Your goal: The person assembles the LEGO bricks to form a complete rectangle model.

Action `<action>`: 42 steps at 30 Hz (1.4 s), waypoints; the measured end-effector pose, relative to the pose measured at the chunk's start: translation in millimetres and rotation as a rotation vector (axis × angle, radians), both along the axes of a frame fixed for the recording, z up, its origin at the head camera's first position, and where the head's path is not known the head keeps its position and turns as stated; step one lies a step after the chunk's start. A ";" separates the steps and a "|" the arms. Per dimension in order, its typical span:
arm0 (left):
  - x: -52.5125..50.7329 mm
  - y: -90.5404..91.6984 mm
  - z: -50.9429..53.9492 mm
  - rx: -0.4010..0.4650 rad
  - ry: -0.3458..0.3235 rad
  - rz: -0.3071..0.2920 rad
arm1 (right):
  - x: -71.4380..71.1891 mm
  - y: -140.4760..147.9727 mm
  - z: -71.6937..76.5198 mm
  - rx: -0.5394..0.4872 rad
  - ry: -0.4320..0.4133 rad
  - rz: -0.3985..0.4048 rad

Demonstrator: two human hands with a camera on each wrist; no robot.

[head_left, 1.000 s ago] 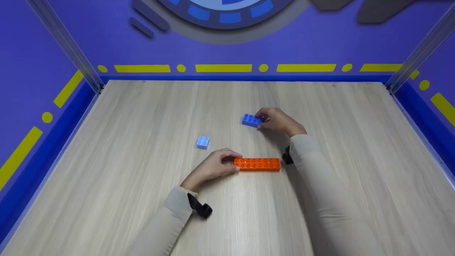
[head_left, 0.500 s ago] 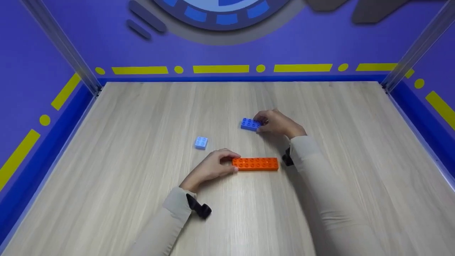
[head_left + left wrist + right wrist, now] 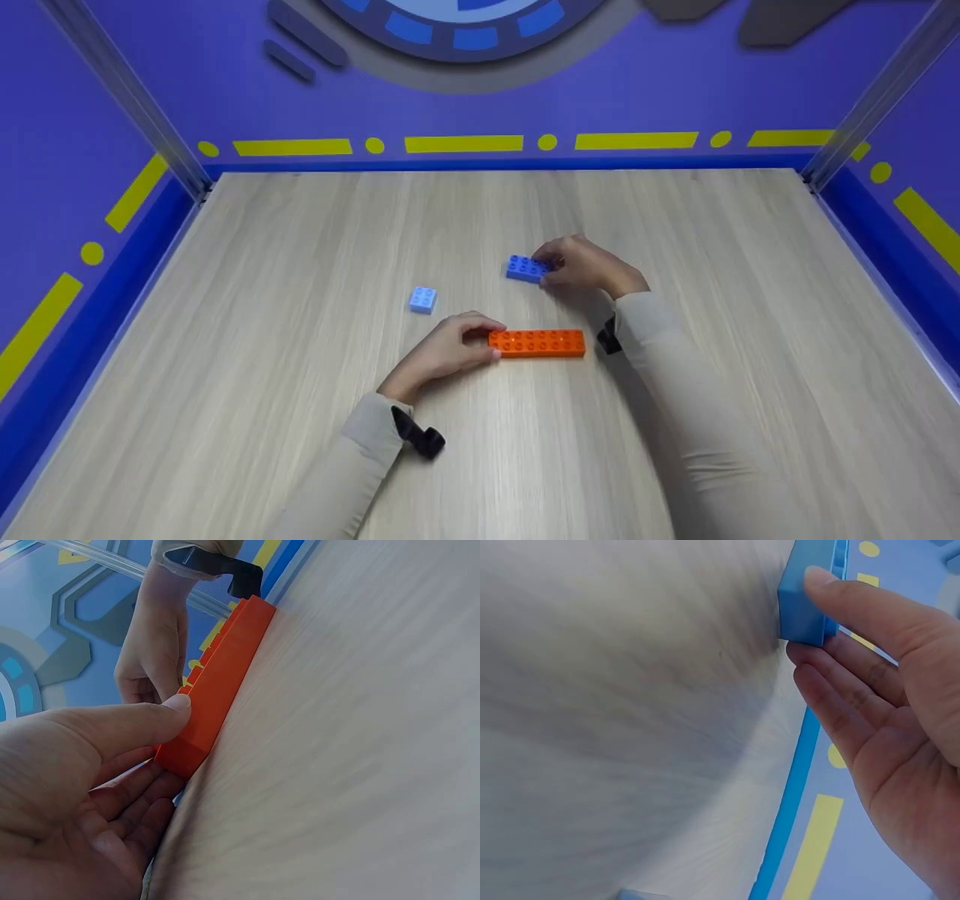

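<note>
The left hand [image 3: 448, 351] grips the left end of a long orange brick [image 3: 537, 343] lying on the table; in the left wrist view its thumb presses the side of the orange brick [image 3: 222, 682]. Behind it, the right hand [image 3: 589, 266] pinches the right end of a dark blue brick [image 3: 525, 268], seen in the right wrist view as a blue brick [image 3: 807, 600] between thumb and fingers. A small light blue brick [image 3: 423, 300] sits left of both, touched by neither hand. All studs face up.
The wooden table [image 3: 300, 247] is bounded at the back by a purple-blue wall [image 3: 480, 112] with yellow marks, and by similar panels at both sides. Metal posts stand at the two back corners. Each wrist carries a black strap.
The right hand has drawn the dark blue brick a little toward the front, nearer the orange brick. The left hand stays on the orange brick; the whole view has shifted slightly.
</note>
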State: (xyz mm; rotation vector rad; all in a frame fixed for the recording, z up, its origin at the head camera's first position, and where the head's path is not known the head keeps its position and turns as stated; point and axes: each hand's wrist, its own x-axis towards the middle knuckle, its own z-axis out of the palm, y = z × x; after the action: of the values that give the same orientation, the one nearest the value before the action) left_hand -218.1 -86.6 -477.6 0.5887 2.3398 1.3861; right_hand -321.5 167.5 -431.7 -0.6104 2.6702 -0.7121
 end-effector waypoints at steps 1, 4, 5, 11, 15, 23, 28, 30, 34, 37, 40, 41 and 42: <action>0.1 0.1 0.3 0.001 0.000 0.000 | 0.3 0.0 -0.2 0.002 -0.003 -0.002; 0.4 0.3 1.4 -0.002 -0.003 0.003 | 1.9 0.4 -0.7 0.004 -0.006 -0.002; 0.5 0.5 1.8 -0.004 -0.003 0.005 | 2.4 0.8 -0.8 0.004 -0.004 0.000; 0.1 0.7 1.7 -0.003 0.001 0.009 | 6.5 3.9 -1.3 -0.005 0.010 0.014; -0.6 0.9 1.1 -0.001 0.003 0.010 | 9.6 5.3 0.0 -0.014 0.017 0.022; -1.4 1.6 0.7 0.003 0.003 0.008 | 16.2 8.3 3.3 -0.025 0.031 0.042; -0.7 2.0 1.1 0.005 0.001 0.010 | 20.1 11.7 3.3 -0.046 0.045 0.047; -0.4 2.0 1.9 -0.001 0.000 0.010 | 21.7 11.9 3.3 -0.048 0.046 0.043; 0.4 1.3 2.9 -0.011 0.005 0.007 | 25.1 12.1 3.7 -0.045 0.041 0.038; 0.9 0.7 2.9 -0.016 0.009 0.006 | 27.5 13.1 4.5 -0.052 0.039 0.043; 0.8 0.5 2.1 -0.014 0.006 0.007 | 30.4 14.9 5.6 -0.062 0.041 0.054; 0.6 0.7 1.7 -0.015 0.003 0.008 | 31.4 15.3 6.0 -0.064 0.043 0.056; 0.5 0.8 1.4 -0.013 0.000 0.008 | 32.6 15.8 6.3 -0.065 0.043 0.058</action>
State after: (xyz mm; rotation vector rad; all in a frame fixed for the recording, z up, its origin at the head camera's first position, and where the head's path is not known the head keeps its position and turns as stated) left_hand -217.6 -85.9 -476.2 0.5764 2.3519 1.3733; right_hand -288.8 183.3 -425.4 -0.7248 2.6659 -0.7808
